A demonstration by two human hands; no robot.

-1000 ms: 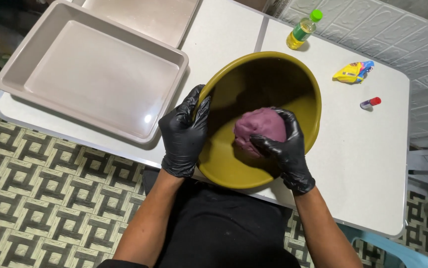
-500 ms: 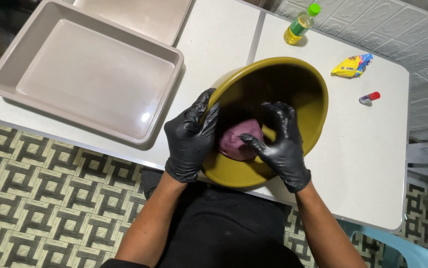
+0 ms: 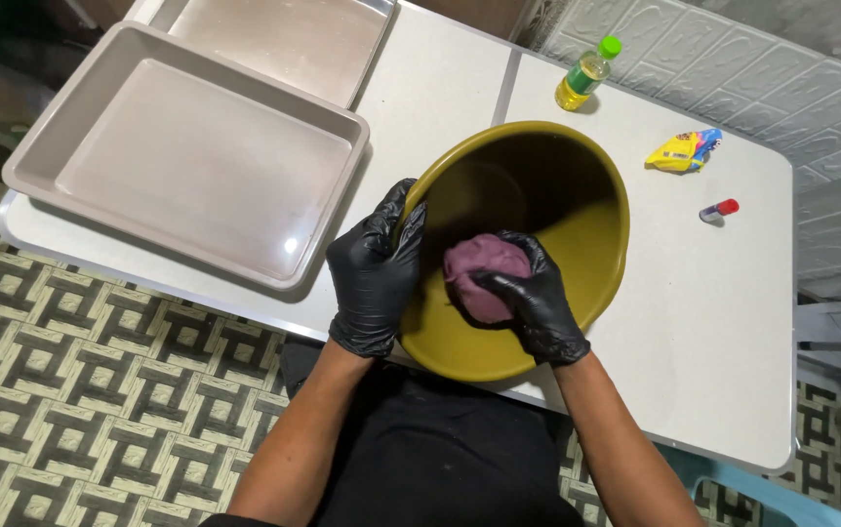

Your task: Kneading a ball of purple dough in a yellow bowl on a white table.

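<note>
yellow crumpled packet | table's far right | blue and red print

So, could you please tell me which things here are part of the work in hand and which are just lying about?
In use:
left hand gripping the rim of the yellow bowl
right hand on the purple dough

Lying about:
two trays
oil bottle
yellow packet
small red-capped tube

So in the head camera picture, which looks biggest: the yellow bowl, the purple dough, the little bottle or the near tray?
1. Near tray, largest.
2. Bowl.
3. Dough.
4. Bottle, smallest.
The bottle sits farther from the camera than the dough, so it may look somewhat smaller than it really is.
</note>
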